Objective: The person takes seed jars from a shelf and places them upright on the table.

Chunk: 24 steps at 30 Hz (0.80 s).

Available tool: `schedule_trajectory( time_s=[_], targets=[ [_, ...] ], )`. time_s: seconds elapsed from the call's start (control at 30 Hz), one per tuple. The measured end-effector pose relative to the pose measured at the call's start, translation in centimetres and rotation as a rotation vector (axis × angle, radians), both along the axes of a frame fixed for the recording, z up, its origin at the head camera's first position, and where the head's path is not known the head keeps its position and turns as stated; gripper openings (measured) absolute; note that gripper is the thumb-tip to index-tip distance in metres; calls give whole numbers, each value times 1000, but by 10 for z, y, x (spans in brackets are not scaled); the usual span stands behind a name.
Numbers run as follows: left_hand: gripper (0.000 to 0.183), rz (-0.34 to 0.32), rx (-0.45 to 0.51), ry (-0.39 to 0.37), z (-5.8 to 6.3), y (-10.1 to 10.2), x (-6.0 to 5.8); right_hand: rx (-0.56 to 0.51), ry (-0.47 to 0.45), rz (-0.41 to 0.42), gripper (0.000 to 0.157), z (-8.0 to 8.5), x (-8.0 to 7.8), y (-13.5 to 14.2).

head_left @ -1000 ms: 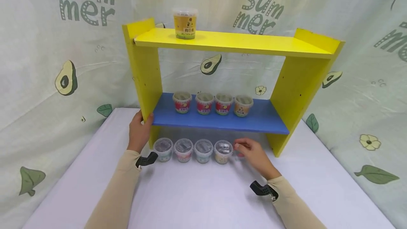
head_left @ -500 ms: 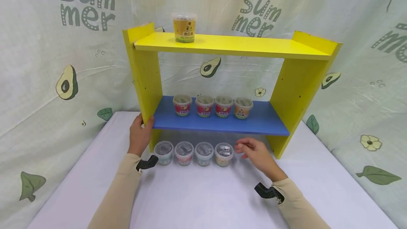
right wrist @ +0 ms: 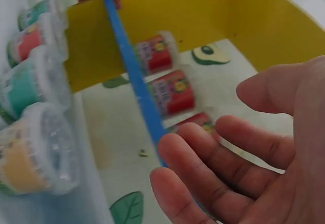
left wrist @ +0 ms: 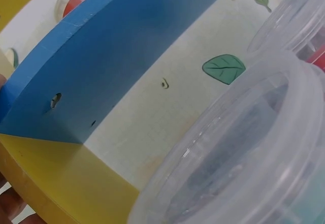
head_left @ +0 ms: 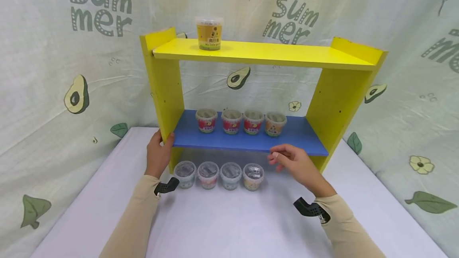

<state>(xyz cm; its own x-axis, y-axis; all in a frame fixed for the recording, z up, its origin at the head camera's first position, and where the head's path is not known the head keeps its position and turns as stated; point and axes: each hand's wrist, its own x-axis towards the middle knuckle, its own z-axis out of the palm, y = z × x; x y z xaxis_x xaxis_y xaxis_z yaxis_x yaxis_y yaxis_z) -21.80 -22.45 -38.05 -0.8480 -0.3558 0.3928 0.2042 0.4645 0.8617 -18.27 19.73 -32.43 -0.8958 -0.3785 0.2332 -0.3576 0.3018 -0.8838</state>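
My left hand (head_left: 159,152) grips the left side panel of a yellow and blue shelf unit (head_left: 251,140), thumb at the end of the blue board. My right hand (head_left: 297,164) hovers before the blue board's front edge, fingers loosely bent and nothing in them, as the right wrist view confirms. Below the board, several lidded plastic tubs stand in a row on the table; the rightmost, pale orange one (head_left: 253,177) is nearest my right hand. Several more tubs, including a red one (head_left: 206,122) and an orange one (head_left: 275,125), stand on the blue board.
A yellow tub (head_left: 209,35) with a clear lid stands on the top board, towards the left. The right side panel (head_left: 344,102) rises beyond my right hand. A patterned cloth (head_left: 107,59) hangs behind and around the white table (head_left: 222,226).
My right hand has moved up and slightly right, away from the tubs on the table. Reddish colour seen under its fingers a second ago no longer shows there. My left hand keeps its grip.
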Motion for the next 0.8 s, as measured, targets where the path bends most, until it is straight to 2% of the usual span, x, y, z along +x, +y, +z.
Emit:
schedule_trajectory(
  time_s=[0.23, 0.57, 0.7, 0.8],
  targets=[
    [57, 2, 9, -5, -2, 2, 2, 9, 64, 11, 33, 37, 1, 0],
    [57, 3, 3, -4, -3, 0, 3, 91, 123, 44, 32, 88, 2, -7],
    [58, -1, 0, 3, -1, 1, 1, 100, 177, 38, 31, 109, 3, -9],
    [57, 0, -4, 13, 0, 1, 0, 68, 231, 20, 30, 121, 3, -11]
  ],
)
